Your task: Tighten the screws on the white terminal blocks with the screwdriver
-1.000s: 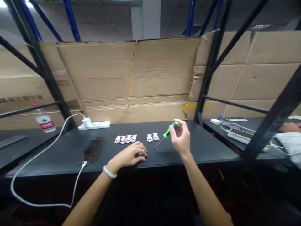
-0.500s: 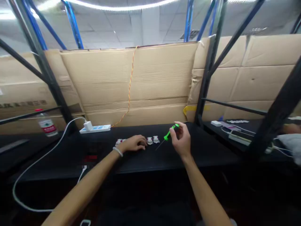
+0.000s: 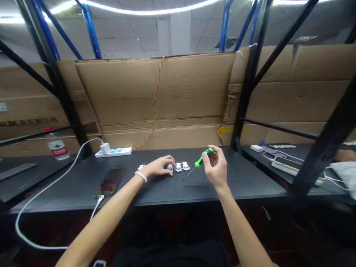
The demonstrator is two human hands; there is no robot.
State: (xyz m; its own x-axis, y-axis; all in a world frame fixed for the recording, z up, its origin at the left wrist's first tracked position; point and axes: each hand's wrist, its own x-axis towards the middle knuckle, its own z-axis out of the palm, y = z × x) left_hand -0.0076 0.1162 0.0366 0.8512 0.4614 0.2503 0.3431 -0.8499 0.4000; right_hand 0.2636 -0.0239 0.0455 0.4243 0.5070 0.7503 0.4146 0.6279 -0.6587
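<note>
My right hand [image 3: 216, 167] is raised a little above the black table [image 3: 244, 181] and pinches a small green-handled screwdriver [image 3: 200, 162], its thin shaft slanting down to the left. My left hand [image 3: 159, 168], a bead bracelet on its wrist, reaches to the row of small white and pink parts [image 3: 182, 166] on the table. Its fingertips close on one small part [image 3: 170, 167] at the left end of a pair. Another part [image 3: 141, 167] peeks out behind the left wrist; the others of the row are hidden by the hand.
A white power strip [image 3: 112, 151] with a plugged charger and a long white cable [image 3: 50, 183] lies at the back left. A phone [image 3: 109, 180] rests on the table left of my arm. A water bottle [image 3: 58, 148] stands far left. Cardboard walls [image 3: 172, 100] back the table; phones and cables [image 3: 283, 161] lie right.
My left hand has moved from the table's front up and to the right, onto the row of small parts. The right hand has kept the screwdriver nearly still.
</note>
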